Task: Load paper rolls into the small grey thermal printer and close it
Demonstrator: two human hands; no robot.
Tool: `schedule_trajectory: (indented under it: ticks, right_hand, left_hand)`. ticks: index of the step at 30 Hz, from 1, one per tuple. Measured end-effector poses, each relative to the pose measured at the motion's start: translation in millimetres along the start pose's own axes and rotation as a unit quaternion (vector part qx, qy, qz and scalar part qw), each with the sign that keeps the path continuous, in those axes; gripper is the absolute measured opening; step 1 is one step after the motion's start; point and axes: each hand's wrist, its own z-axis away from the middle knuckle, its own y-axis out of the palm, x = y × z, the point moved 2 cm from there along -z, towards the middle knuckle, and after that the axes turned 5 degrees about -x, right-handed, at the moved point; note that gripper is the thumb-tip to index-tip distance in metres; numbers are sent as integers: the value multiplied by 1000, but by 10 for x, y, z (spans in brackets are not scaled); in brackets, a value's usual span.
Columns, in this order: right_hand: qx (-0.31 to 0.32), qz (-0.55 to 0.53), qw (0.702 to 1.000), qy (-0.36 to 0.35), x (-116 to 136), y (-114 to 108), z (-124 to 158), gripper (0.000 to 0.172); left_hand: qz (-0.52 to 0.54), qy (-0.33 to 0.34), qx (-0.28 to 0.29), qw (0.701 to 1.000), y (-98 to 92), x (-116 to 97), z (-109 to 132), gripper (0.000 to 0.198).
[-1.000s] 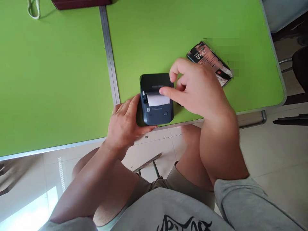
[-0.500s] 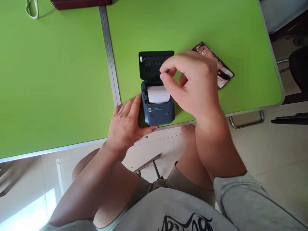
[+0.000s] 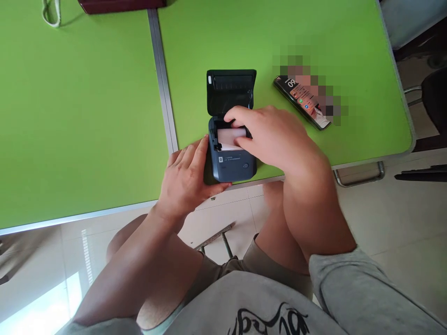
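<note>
A small dark-blue label printer (image 3: 233, 172) sits on the green table near its front edge. Its black lid (image 3: 230, 83) is swung up and back. Inside the bay lies a white paper roll (image 3: 228, 138). My left hand (image 3: 185, 177) steadies the printer, fingers along its left side and thumb by its front edge. My right hand (image 3: 274, 137) reaches into the bay from the right, thumb on the paper roll and index finger at its back. The roll's right end is hidden by that hand.
On the green table (image 3: 87, 116) a phone (image 3: 303, 100) with a lit screen lies right of the printer, partly pixelated. At the back are a dark red box (image 3: 122, 5) and a white cord loop (image 3: 51, 18). A metal seam (image 3: 162, 79) crosses the table.
My right hand has moved down from above the printer's right side into the bay, onto the paper roll. The left hand stays at the printer. The phone is less covered now.
</note>
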Motion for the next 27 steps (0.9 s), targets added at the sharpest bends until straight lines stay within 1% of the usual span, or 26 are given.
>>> schedule_trajectory:
  ticks: [3, 6, 11, 13, 15, 17, 18, 19, 20, 21, 22, 23, 24, 25, 27]
  right_hand:
    - [16, 5, 1000, -10, 24, -29, -48, 42]
    - [18, 5, 1000, -11, 30, -38, -96, 39]
    - [46, -38, 998, -23, 16, -70, -115, 35]
    - [35, -49, 998, -32, 6, -109, -82, 35]
    - [8, -64, 997, -34, -20, -145, -35, 33]
    - [-32, -129, 991, -35, -70, -157, 6, 28]
    - [-58, -186, 980, -41, -102, -154, 18, 26]
    - [-95, -254, 961, -47, -140, -149, 22, 27]
    - [-139, -328, 933, -50, -185, -142, 20, 30]
    - [-188, -398, 897, -40, -239, -135, 13, 32]
    - [-231, -455, 860, -17, -301, -122, 0, 33]
    - [-258, -495, 830, 16, -365, -101, -17, 37]
    - [-272, -520, 808, 53, -431, -73, -37, 44]
    - [-277, -534, 793, 91, -497, -39, -57, 51]
    - [-275, -528, 788, 157, -627, 52, -94, 61]
  left_hand:
    - [-2, -3, 6, 1000, -4, -1, -1, 109]
    - [-2, -7, 9, 1000, -7, -3, -1, 109]
    - [-9, -1, 2, 1000, -4, -10, -2, 108]
    - [-7, 0, 3, 1000, -3, -15, -5, 107]
    - [-4, -1, 7, 1000, -3, -20, -10, 108]
    - [1, -4, 14, 1000, -8, -24, -14, 109]
    - [3, -6, 18, 1000, -11, -27, -16, 111]
    - [5, -8, 23, 1000, -14, -29, -18, 111]
    - [5, -11, 28, 1000, -18, -32, -21, 112]
    - [6, -15, 33, 999, -21, -36, -23, 112]
    - [6, -19, 37, 999, -24, -39, -26, 112]
    - [7, -22, 40, 999, -26, -43, -29, 111]
    - [8, -25, 41, 999, -28, -47, -32, 111]
    - [9, -27, 42, 999, -29, -51, -35, 111]
    - [8, -30, 41, 999, -31, -58, -40, 111]
